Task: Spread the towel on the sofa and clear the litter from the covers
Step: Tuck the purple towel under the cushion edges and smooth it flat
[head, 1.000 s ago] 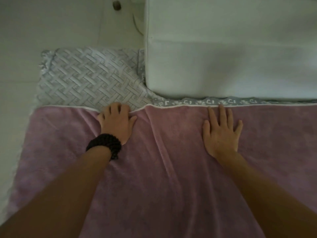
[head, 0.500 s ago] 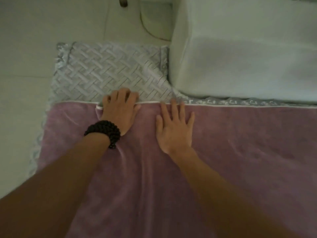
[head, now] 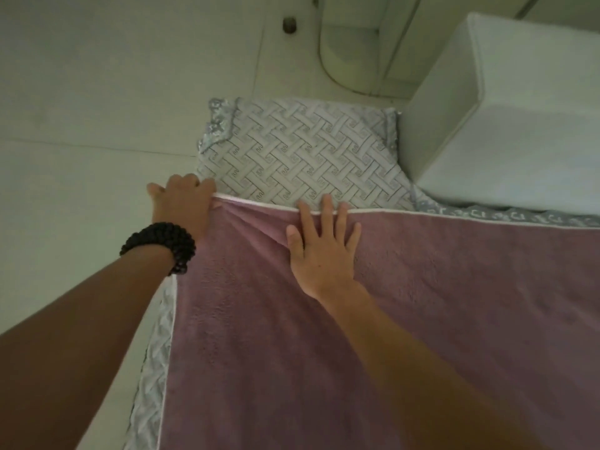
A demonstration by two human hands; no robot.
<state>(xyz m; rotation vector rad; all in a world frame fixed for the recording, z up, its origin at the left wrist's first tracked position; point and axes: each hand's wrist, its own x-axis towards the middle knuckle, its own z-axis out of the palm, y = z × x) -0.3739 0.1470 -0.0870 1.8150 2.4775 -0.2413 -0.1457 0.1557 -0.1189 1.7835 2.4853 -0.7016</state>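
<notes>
A mauve towel (head: 406, 319) with a white hem lies flat over the sofa seat. Beneath it shows a grey quilted cover (head: 302, 160) with a woven pattern, bare at the far left end. My left hand (head: 183, 203), with a black bead bracelet on the wrist, is closed on the towel's far left corner at the seat's edge. My right hand (head: 323, 248) lies flat, fingers spread, on the towel near its far hem, fingertips reaching the cover. Folds run in the towel between the two hands. I see no litter.
A white sofa back cushion (head: 506, 125) stands at the far right. Pale floor tiles (head: 81, 108) lie to the left, beyond the seat edge. A curved white furniture base (head: 354, 56) and a small dark round object (head: 289, 25) sit on the floor beyond.
My left hand has slid left to the towel's corner and closed on it. My right hand followed leftward along the hem. The view turned left, showing more floor.
</notes>
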